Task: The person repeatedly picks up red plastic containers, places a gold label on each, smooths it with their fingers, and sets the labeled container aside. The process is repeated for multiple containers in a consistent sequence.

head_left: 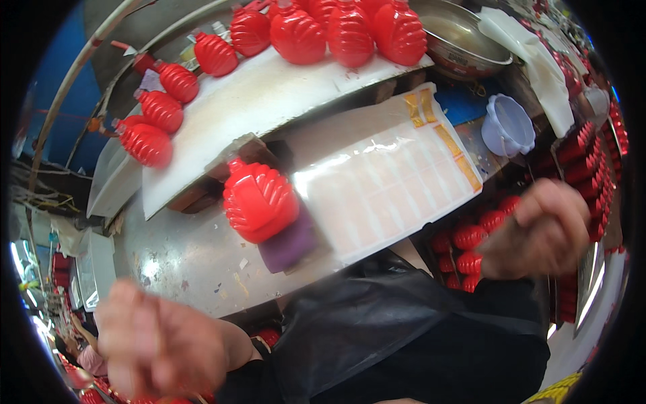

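A red ribbed plastic bottle stands on the metal workbench, against a purple pad. To its right lies a flat sheet of pale, plastic-covered strips, with yellow tape at its far right edge. My left hand is raised at the lower left, in front of the bench, apart from the bottle. My right hand hovers at the right, past the sheet, in front of several stacked red bottles. Both hands have bent fingers, smeared by motion. I cannot make out anything in either one.
A raised white board runs along the back, with several red bottles lined up on its far edge. A metal basin and a pale purple bucket stand at the back right. A white cloth hangs beside them.
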The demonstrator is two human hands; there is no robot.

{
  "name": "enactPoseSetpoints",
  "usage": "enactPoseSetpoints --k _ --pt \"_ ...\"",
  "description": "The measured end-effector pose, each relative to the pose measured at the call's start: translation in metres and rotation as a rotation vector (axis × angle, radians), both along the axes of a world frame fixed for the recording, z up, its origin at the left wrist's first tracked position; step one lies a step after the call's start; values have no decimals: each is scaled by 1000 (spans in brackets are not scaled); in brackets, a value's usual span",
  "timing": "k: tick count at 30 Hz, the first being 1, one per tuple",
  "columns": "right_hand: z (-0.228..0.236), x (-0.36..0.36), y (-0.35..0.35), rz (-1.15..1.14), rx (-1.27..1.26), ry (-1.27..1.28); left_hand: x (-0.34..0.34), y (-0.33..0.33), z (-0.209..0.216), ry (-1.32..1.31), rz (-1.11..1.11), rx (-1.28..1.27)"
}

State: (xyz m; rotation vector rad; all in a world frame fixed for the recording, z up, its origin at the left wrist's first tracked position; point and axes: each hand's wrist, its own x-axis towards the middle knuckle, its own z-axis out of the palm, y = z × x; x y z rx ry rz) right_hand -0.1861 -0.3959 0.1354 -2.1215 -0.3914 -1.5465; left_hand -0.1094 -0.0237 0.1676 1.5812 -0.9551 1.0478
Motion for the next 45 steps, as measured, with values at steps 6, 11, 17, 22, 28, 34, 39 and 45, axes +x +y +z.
enactPoseSetpoints --k 6,11,17,22,28,34,39,45 --pt "27 -8 24 576 157 -536 -31 -18 52 -254 -119 -25" --pt "29 -19 20 552 103 -389 -44 -14 60 -281 -135 4" --pt "35 -16 20 722 55 -369 -47 24 78 -288 -411 114" --pt "49 -18 10 330 -299 -413 -63 29 70 -260 -346 69" --pt "52 -21 14 186 -410 -394 -70 31 71 -246 -319 65" --pt "47 -13 15 564 -300 -258 -76 33 69 -222 -301 64" --pt "38 -7 25 766 -126 -207 -72 31 68 -214 -301 67" --pt "68 12 32 1939 395 685 -63 30 65 -198 -330 60"
